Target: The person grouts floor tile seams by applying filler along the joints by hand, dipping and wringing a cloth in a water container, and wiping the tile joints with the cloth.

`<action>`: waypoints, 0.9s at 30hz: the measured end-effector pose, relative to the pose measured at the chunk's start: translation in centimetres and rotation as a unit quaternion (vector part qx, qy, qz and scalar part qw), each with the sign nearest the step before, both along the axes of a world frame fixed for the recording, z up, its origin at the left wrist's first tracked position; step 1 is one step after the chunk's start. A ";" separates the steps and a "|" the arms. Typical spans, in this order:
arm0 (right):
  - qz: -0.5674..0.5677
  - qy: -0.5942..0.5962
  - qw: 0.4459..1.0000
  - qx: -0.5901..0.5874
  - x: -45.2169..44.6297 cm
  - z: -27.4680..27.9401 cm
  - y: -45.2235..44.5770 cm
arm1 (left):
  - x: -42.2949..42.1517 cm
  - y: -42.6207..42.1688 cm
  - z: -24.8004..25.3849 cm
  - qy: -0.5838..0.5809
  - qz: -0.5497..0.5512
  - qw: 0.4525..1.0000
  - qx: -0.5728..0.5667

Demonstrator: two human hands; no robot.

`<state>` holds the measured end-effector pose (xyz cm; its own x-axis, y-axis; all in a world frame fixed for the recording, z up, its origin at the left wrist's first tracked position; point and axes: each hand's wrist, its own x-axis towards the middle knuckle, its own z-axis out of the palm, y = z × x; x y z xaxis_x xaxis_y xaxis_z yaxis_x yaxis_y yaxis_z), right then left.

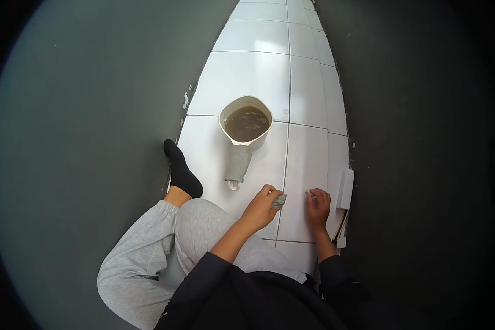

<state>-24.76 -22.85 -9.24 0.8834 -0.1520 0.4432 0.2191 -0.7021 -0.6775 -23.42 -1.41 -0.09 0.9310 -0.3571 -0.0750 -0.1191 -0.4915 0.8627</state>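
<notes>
My left hand point(259, 210) is closed around a grey-green, clay-like lump point(279, 202), which shows past the fingertips above the tiles. To its right, my right hand point(318, 210) pinches a small pale grey piece point(308, 192) between thumb and fingers; most of that piece is hidden. Ahead of the left hand stands a cream water dipper point(221, 124) holding murky brown water point(247, 124). Something grey-green point(238, 163) covers its handle, either cloth or clay; I cannot tell which. The pale handle tip point(234, 186) sticks out toward me.
White floor tiles point(258, 71) run ahead in a narrowing strip, bordered by dark grey surfaces point(110, 99) on both sides. A white block point(345, 189) lies at the right edge, with a smaller white piece point(341, 242) nearer me. My black-socked foot point(181, 171) rests at the left.
</notes>
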 end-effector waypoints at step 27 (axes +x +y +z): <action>0.006 0.068 0.997 0.036 1.9 -0.2 -0.6 | 26.7 -9.7 -8.6 -0.282 0.002 0.860 0.427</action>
<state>-22.90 -23.45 -9.43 0.9364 -0.1685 0.3080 0.1302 -0.6481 -0.7503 3.24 -11.09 -8.65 0.9066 -0.3924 0.1551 -0.3964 -0.9181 -0.0057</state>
